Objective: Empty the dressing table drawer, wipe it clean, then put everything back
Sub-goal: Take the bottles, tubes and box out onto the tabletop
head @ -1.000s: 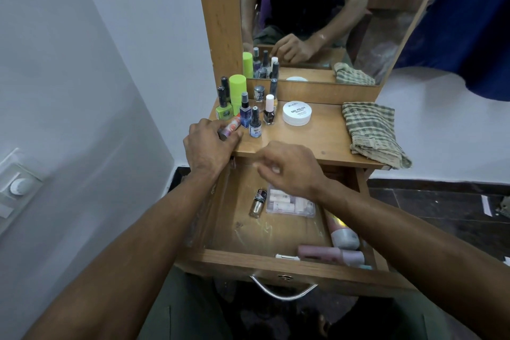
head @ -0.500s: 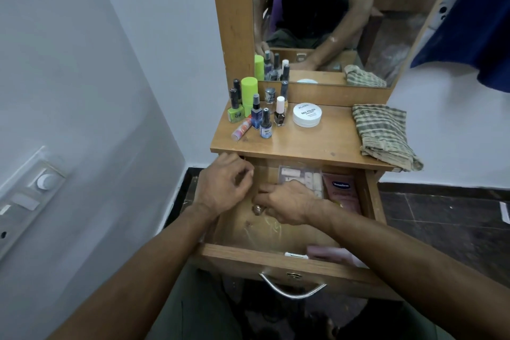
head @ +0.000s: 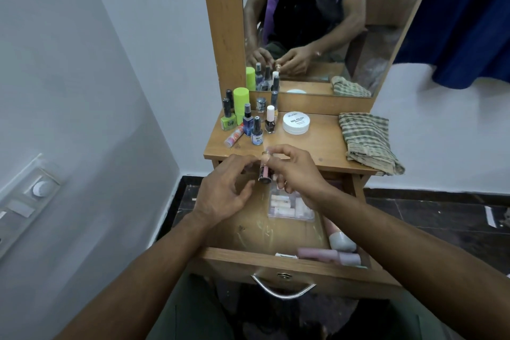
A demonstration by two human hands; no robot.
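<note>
While the drawer (head: 276, 259) stands pulled out beneath both forearms, the right hand (head: 296, 171) pinches a small bottle (head: 265, 171) by its upper end between thumb and curled fingers, holding it above the drawer's far edge, just short of the tabletop (head: 317, 146). Left hand (head: 223, 190): fingers loosely curled, fingertips at the bottle's left side; whether they touch it cannot be told. The bottle hangs nearly upright, with a pinkish body and a dark lower end. Below the right hand, inside the drawer, lies a clear packet (head: 289, 207) of pale pieces; nearer the wrist, along the right wall and front, lie pink tubes (head: 331, 255). Beyond the hands, on the tabletop: a folded checked cloth (head: 367, 141) to the right, a white round tin (head: 295, 123) ahead, and a cluster of nail polish bottles (head: 248, 119) to the left, with a green cylinder (head: 241, 99) among them.
</note>
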